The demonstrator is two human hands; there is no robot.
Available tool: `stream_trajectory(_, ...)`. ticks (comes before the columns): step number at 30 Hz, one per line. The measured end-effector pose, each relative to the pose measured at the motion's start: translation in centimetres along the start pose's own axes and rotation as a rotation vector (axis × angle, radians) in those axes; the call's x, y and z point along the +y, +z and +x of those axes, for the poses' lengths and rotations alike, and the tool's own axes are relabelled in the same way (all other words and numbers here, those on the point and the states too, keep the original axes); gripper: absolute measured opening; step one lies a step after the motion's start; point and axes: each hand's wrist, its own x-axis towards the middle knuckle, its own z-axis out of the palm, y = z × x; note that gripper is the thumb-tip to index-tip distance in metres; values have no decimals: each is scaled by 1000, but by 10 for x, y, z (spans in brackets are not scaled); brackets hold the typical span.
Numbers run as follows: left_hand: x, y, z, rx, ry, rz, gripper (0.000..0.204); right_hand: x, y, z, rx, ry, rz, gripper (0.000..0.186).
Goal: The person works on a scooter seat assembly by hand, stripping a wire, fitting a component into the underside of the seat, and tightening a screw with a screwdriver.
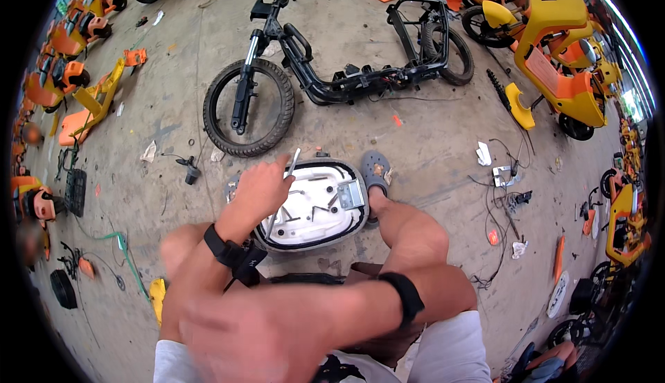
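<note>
My left hand (267, 185) is closed on a slim silver metal tool (294, 161) above the left part of an oval case (312, 227) with a white interior and black rim, which lies between my feet. Inside the case are several bolts and small parts, with a silver plate (350, 196) at its right. My right hand (242, 331) is low in the view, across my body and close to the camera, smeared by motion, so what it holds, if anything, cannot be made out.
A stripped black bike frame (325, 88) lies ahead. Yellow and orange scooters (554, 71) line both sides. Loose cables (495, 244), a yellow panel (519, 106), a small black part (190, 168) and scraps lie on the concrete floor. Another person's leg (561, 355) shows at lower right.
</note>
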Motion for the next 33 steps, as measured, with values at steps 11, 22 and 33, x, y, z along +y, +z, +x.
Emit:
stream_trajectory(11,14,-3,7,18,10,15,54,-23,17,4,497,-33,-5,20)
stream_trajectory(22,12,2,12,-30,8,-25,19,-16,-8,-7,382,-77,59,13)
stream_trajectory(33,0,2,7,-34,-21,-23,21,-3,2,-10,488,-46,148,14)
